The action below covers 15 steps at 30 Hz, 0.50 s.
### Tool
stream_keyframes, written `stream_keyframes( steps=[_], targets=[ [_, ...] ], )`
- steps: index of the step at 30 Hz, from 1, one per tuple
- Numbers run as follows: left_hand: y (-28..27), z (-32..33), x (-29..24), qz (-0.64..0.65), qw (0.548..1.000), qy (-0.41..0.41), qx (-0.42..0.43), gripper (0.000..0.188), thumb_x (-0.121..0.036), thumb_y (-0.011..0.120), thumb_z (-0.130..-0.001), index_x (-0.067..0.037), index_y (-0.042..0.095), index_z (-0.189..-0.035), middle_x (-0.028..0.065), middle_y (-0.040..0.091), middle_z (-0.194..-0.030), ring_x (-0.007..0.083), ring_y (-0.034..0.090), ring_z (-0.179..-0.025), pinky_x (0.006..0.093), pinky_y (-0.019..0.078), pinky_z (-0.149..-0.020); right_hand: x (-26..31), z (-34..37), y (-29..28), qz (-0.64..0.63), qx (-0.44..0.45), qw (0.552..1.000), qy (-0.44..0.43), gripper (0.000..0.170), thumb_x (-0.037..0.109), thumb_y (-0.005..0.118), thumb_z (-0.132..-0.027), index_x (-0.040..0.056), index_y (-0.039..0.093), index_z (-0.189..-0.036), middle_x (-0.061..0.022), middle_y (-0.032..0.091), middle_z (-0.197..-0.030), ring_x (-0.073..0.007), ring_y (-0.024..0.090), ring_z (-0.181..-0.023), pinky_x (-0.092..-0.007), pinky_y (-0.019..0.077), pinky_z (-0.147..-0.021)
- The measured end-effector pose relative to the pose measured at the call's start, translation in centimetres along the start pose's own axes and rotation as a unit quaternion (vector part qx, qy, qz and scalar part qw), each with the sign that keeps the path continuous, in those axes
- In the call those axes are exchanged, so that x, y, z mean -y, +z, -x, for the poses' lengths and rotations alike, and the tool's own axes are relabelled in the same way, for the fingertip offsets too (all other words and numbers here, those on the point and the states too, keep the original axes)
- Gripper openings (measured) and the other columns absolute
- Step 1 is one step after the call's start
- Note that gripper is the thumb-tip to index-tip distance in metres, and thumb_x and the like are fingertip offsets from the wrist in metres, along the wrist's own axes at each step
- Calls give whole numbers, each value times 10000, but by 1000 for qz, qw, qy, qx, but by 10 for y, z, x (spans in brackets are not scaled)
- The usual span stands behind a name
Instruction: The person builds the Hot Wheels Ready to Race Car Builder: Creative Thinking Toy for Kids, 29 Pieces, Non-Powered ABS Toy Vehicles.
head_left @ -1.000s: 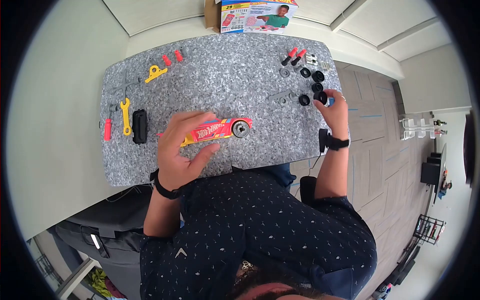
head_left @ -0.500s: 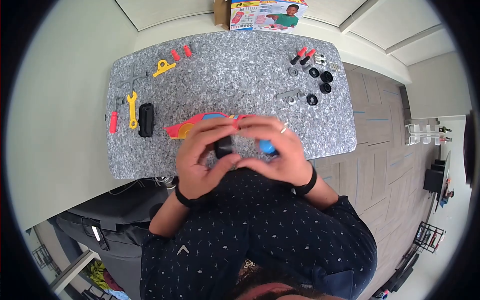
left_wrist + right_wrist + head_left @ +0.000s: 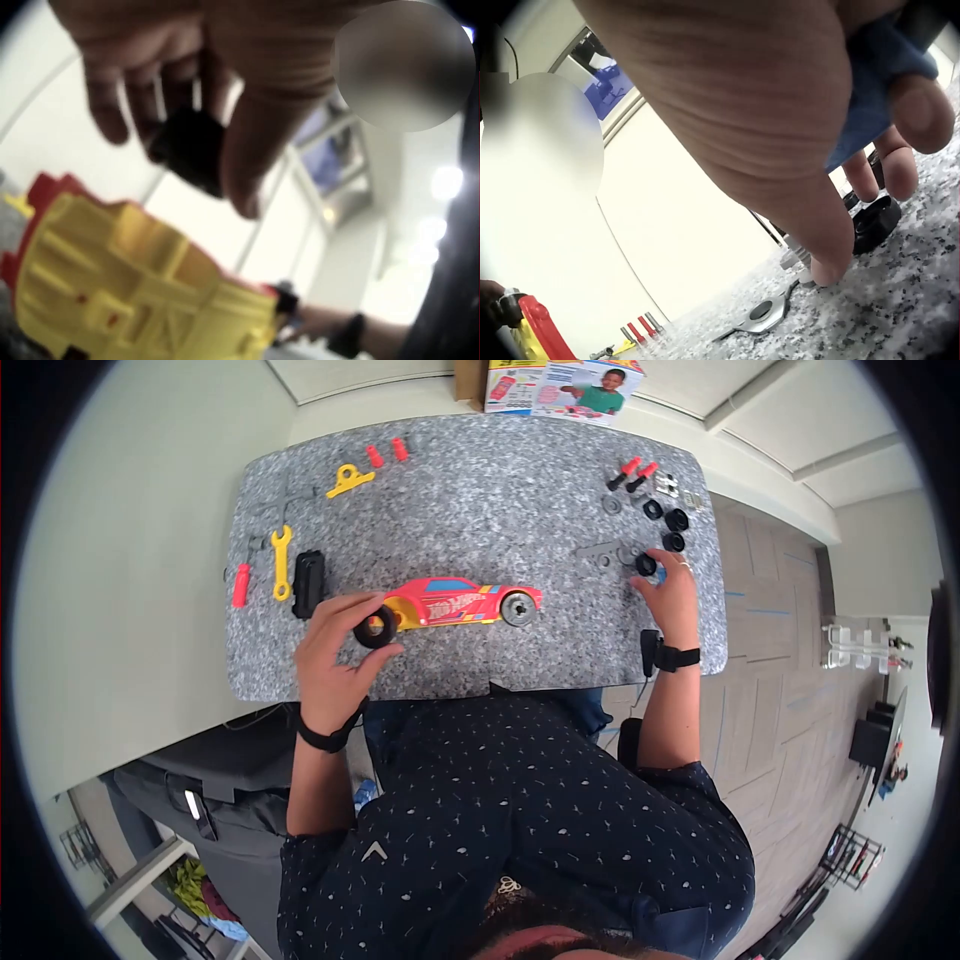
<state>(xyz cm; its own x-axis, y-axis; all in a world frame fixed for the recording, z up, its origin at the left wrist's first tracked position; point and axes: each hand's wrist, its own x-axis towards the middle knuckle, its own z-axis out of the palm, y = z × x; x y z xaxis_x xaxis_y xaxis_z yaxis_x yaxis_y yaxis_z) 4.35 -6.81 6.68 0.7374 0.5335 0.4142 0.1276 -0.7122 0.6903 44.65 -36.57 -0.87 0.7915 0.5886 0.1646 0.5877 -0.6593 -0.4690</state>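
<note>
A red and yellow toy car [image 3: 455, 605] sits in the middle of the table, a grey wheel [image 3: 520, 609] on its right end. My left hand [image 3: 336, 660] pinches an upright black tire [image 3: 374, 640] beside the car's left end; yellow shows through its hole. In the left wrist view the tire [image 3: 191, 150] is between thumb and fingers. My right hand [image 3: 674, 600] is at the table's right side, a blue tool [image 3: 874, 82] with a black part gripped against the palm. Its fingertips and thumb hang around another black tire [image 3: 876, 225], which rests on the table.
Behind the right hand lie black wheel parts [image 3: 677, 520], grey flat pieces [image 3: 600, 550] and two red-and-black pieces [image 3: 642, 477]. On the left are a yellow wrench [image 3: 281, 563], a black tray-like part [image 3: 309, 585], a red-handled tool [image 3: 241, 586] and a yellow bracket [image 3: 350, 481].
My right hand brought a black tire from the right side to my left hand, then returned there. My left hand now holds the tire at the car's left end.
</note>
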Motion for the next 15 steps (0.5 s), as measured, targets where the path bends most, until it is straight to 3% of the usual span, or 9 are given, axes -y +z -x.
stream_keyframes(
  steps=[9, 12, 15],
  targets=[
    [8, -1, 11, -33, 998, 12, 43, 640, -138, 994, -729, -109, 798, -1337, 84, 800, -1351, 342, 693, -1241, 448, 540, -1091, -14, -14, 11, 11, -4, 1000, -12, 418, 79, 949, -780, 44, 810, -1173, -214, 743, -1190, -446, 721, -1102, -498, 581, -990],
    [12, -4, 12, -53, 997, 21, 53, 665, -132, 991, -727, -121, 791, -1360, 72, 798, -1367, 341, 687, -1284, 447, 538, -1110, -19, -18, 11, 5, 16, 1000, 5, 376, 72, 920, -800, 45, 809, -1158, -226, 750, -1158, -463, 713, -1131, -504, 576, -1002],
    [16, -4, 15, -47, 997, 12, 64, 687, -133, 986, -736, -133, 779, -1391, 62, 796, -1382, 342, 675, -1339, 452, 528, -1139, -22, -17, 12, 35, -7, 999, -33, 329, 78, 858, -850, 48, 806, -1174, -235, 781, -1101, -453, 743, -1089, -505, 592, -965]
  ],
)
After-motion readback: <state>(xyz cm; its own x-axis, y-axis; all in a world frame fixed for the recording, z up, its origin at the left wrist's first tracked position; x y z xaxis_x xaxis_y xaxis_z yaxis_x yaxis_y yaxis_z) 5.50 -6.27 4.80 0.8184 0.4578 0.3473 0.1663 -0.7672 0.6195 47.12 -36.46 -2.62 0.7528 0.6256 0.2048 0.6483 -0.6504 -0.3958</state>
